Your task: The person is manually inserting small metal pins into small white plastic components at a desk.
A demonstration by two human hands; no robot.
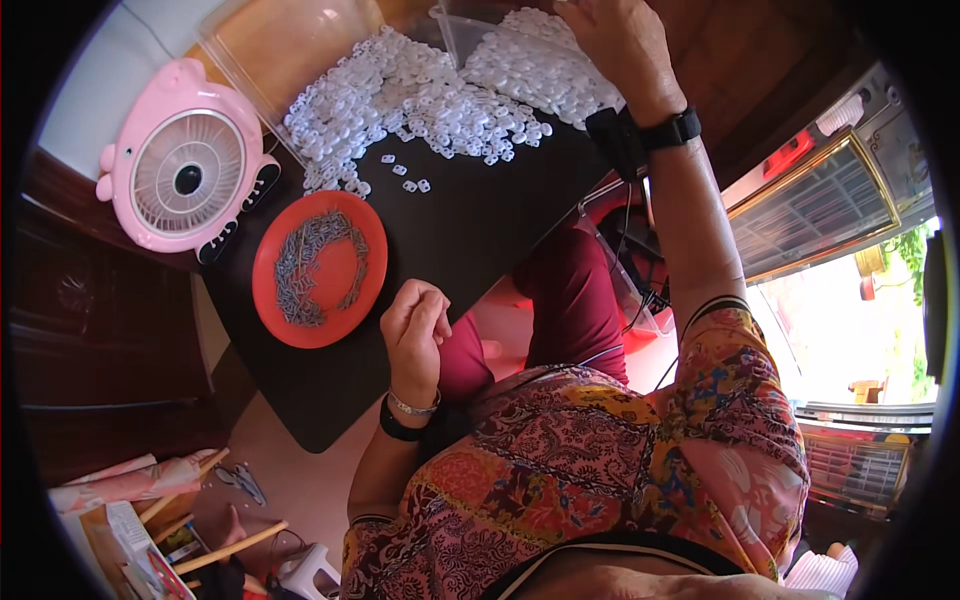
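Left hand: left hand (415,325) curled into a loose fist over the near edge of the black board (470,225), at about 6 o'clock of it; fingers pressed together, cannot tell whether anything small is pinched inside.
Right hand: right hand (622,45) reaches far out to 1 o'clock, palm down on the heap of white plastic pieces (440,85); fingers partly spread, fingertips hidden at the frame rim, so cannot tell if it grips any.
White pieces: piled across the far end of the board, 11 to 1 o'clock; part of the heap lies in a clear plastic tray (470,30); a few strays sit apart toward the board's middle.
Handling: pieces look light, stiff, smooth and small; likely to slide and scatter; best pinched one at a time by the edges between thumb and forefinger.
Red plate: red plate (318,268) at 9 o'clock of the left hand, near it, holding a loose ring of thin grey metal bits.
Fan: pink fan (185,165) beyond the plate, at 10 o'clock, just off the board.
Edges: board's near corner overhangs the lap; strays close to it could drop.
Open room: bare black surface between plate, heap and left hand.
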